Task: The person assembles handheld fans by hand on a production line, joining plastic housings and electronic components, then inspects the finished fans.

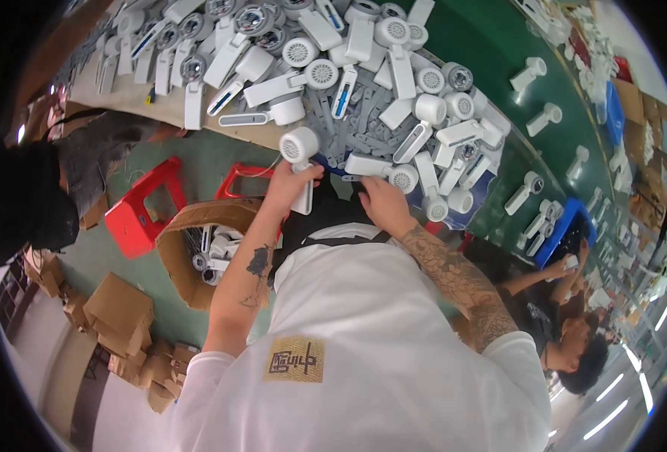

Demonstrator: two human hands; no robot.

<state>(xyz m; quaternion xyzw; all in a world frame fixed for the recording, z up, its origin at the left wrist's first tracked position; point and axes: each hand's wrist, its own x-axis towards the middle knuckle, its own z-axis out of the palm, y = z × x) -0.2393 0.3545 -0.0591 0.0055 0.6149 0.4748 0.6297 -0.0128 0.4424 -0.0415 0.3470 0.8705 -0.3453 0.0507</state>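
White shirt (pixel 379 331) with a tan patch is filling the lower centre of the frame, both bare forearms rising from it toward the middle.

Left hand (pixel 288 184), just left of centre, is gripping a white handheld fan (pixel 300 154) by its handle; fingers are curled around the handle, the round grilled head sticking up above the hand. Fan is sitting at the near edge of the desk (pixel 160 102), touching nothing else that can be made out.

Right hand (pixel 382 202), centre frame, is resting at the edge of the fan pile (pixel 394 83); its fingers are bent downward, and whether they are pinching anything cannot be told. Nearest it, another white fan (pixel 382 172) is lying on its side, just above the knuckles.

Pile is spreading across the upper centre and upper left: many white fans and grey flat parts, overlapping.

Cardboard box (pixel 190 256) holding more fans is standing at centre left, below the left forearm. Red stool (pixel 141 207) is standing just left of it.

Another person (pixel 567 339) is sitting at lower right, beside a blue tray (pixel 563 226) on a green belt (pixel 514 120).
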